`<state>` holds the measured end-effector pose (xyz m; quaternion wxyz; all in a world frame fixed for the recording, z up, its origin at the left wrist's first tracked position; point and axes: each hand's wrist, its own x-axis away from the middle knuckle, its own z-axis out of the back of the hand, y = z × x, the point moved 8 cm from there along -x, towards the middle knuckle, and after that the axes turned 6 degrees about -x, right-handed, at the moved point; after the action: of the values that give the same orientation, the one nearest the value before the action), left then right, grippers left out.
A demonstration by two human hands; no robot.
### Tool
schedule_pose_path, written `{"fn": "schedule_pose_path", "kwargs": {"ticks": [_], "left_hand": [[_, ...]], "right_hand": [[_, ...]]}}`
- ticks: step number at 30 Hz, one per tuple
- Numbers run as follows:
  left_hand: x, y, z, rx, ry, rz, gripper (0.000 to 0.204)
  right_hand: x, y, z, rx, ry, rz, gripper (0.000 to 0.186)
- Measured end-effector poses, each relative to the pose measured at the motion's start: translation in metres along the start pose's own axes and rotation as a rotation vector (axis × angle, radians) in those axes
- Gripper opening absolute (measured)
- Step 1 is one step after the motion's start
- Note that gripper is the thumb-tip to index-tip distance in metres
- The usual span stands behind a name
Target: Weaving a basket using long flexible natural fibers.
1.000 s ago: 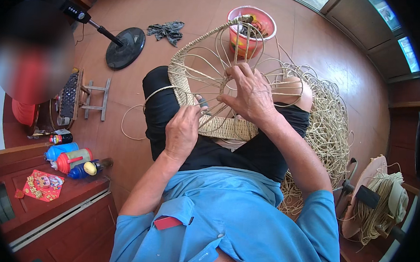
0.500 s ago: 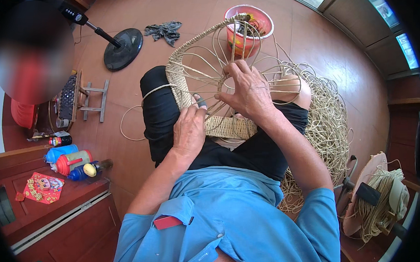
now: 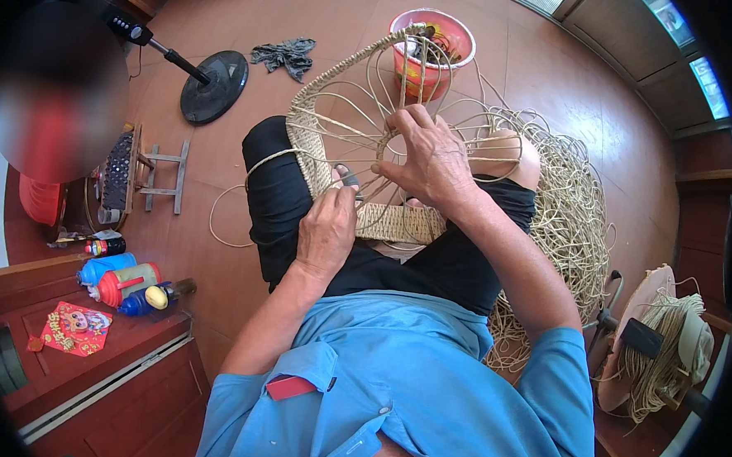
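A frame wrapped in straw-coloured woven cord (image 3: 308, 147) rests across my lap, its long side curving up and away from me. Loose cords (image 3: 363, 129) fan across its inside toward a small ring-like bundle at the middle. My right hand (image 3: 432, 157) is closed around the cords at that bundle, thumb to the left and fingers bent over the top. At the frame's near left corner, my left hand (image 3: 327, 231) pinches with its fingertips. What lies between those fingertips is partly hidden, but the frame's edge is right there. One cord loops over my left knee.
A large tangled heap of cord (image 3: 574, 214) lies right of my legs. Ahead stands a red bucket (image 3: 466, 52) with odds and ends. Left are a fan base (image 3: 216, 88), a grey rag (image 3: 284, 56), a wooden stool (image 3: 166, 172) and bottles (image 3: 127, 285). A cord reel (image 3: 657, 351) stands right.
Hardly anything differs. My left hand has shifted very slightly, and both hands keep their grip at the same spots on the frame and cords.
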<state>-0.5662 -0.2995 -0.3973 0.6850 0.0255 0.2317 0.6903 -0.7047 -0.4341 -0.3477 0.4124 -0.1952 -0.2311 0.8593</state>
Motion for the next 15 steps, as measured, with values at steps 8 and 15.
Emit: {"fn": "schedule_pose_path", "kwargs": {"ticks": [8,15], "left_hand": [[0.006,0.021,0.015,-0.248,0.033,-0.102,0.009],[-0.011,0.064,-0.01,0.166,0.07,-0.116,0.009]], "right_hand": [[0.001,0.001,-0.001,-0.001,-0.025,-0.007,0.062],[0.001,0.0,-0.003,0.0,-0.025,0.011,0.063]]}}
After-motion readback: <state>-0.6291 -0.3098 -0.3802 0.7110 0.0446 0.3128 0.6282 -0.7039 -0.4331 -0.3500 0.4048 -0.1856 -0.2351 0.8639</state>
